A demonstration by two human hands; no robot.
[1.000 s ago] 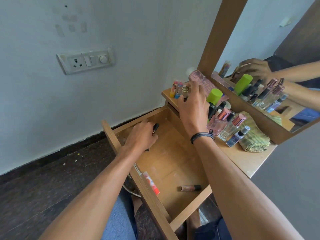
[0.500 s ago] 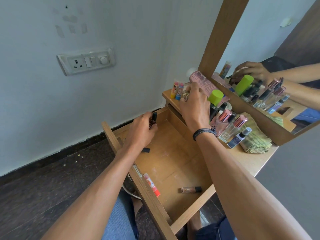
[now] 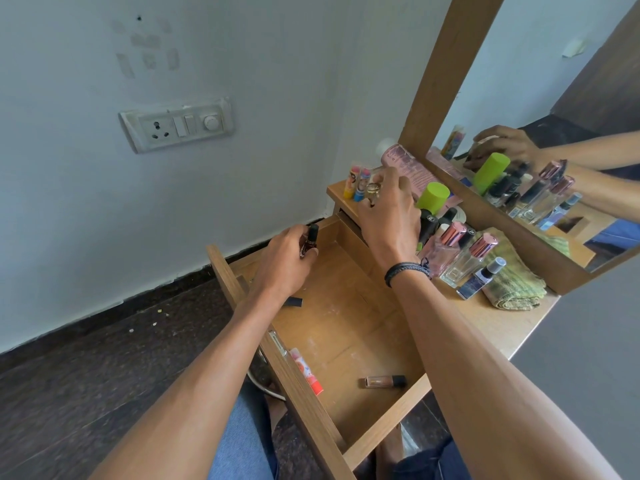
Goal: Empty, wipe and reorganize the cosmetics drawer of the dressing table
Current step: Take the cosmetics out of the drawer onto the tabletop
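On the wall at the far left sits a white switch plate (image 3: pixel 176 124), above a dark floor. Moving in, the person's left hand (image 3: pixel 285 261) hangs over the back left corner of the open drawer (image 3: pixel 346 327), fingers and thumb curled round a dark little bottle (image 3: pixel 310 240) with a black cap, held upright just clear of the drawer floor. Below that wrist a small black piece (image 3: pixel 294 301) lies flat on the wood. Nearer the front, a red-capped tube (image 3: pixel 306 370) rests against the drawer's left wall, and a clear vial (image 3: pixel 385 381) with a black cap lies on its side close to the front right corner, well apart from the tube. The right hand (image 3: pixel 389 209), with a dark braided wristband (image 3: pixel 407 270) on its wrist, reaches over the drawer to the back left of the dressing table top (image 3: pixel 502 327); its fingers are curled round a small gold-toned bottle (image 3: pixel 373 190), just beside a pair of colourful sticks (image 3: pixel 356 181) standing upright. Behind the hand a pink tube (image 3: pixel 408 164) lies against the mirror frame, with a green-capped bottle (image 3: pixel 433 199) beside it. Further right stand two glass perfume bottles (image 3: pixel 469 259) with rose caps and a small blue bottle (image 3: pixel 479 278), then a folded green cloth (image 3: pixel 516 287). The mirror (image 3: pixel 554 98) behind reflects it all.
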